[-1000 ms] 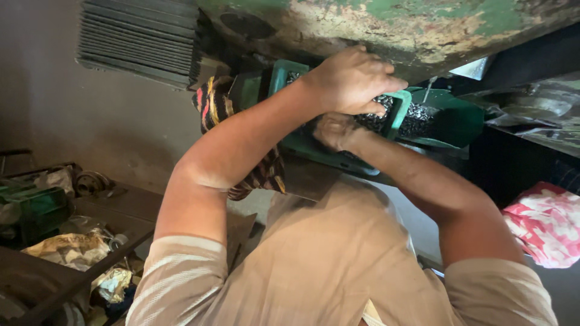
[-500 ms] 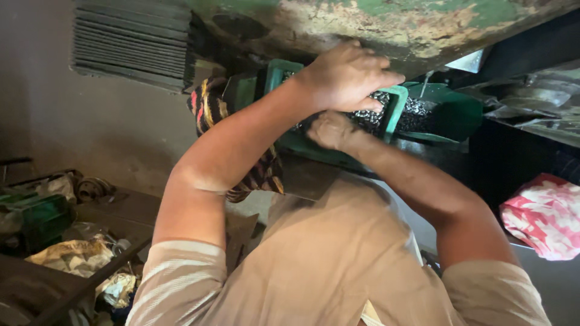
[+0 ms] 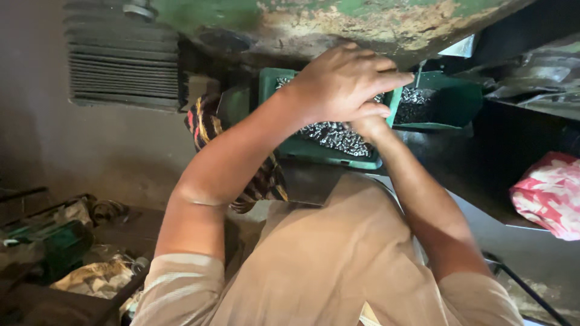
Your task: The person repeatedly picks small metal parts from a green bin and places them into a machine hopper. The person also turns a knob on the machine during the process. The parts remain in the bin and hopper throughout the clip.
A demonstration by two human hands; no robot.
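Left hand curled over green plastic tray, upper centre; right hand hidden beneath, grip unclear. Small shiny metal parts look heavy, loose, slippery: pinch few.

Striped cloth hanging beside grey ribbed panel; pink patterned fabric far right
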